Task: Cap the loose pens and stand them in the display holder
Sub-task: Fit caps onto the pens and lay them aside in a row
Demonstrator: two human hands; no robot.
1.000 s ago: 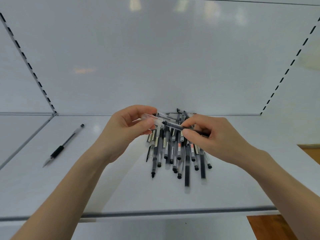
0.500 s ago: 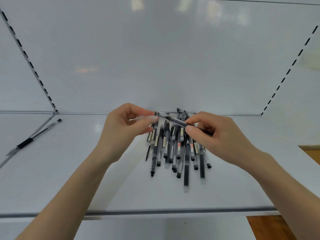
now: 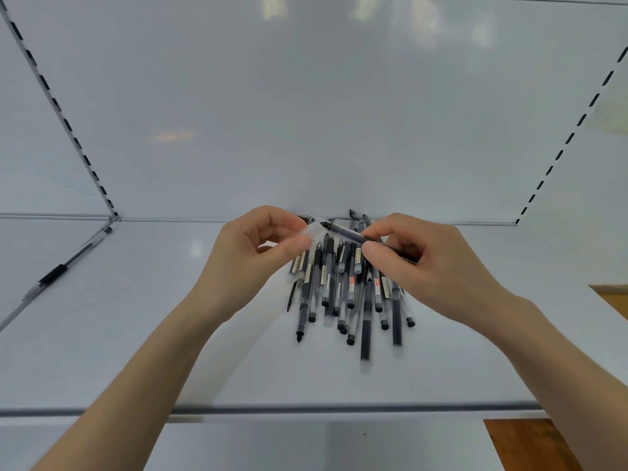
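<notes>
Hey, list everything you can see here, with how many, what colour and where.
shelf: one, white
pen pile: many, too overlapped to count, black and clear, shelf centre
held pen: one, black, uncapped, above the pile
cap: one, clear, at the held pen's tip
lone pen: one, clear with black grip, shelf's left edge
left upright, right upright: two, white, slotted, back corners
floor: brown wood, lower right
left hand: one, pinches the cap
right hand: one, pinches the held pen

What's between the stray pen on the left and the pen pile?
Head view: bare shelf, crossed only by the left hand and forearm beside the pile.
</notes>
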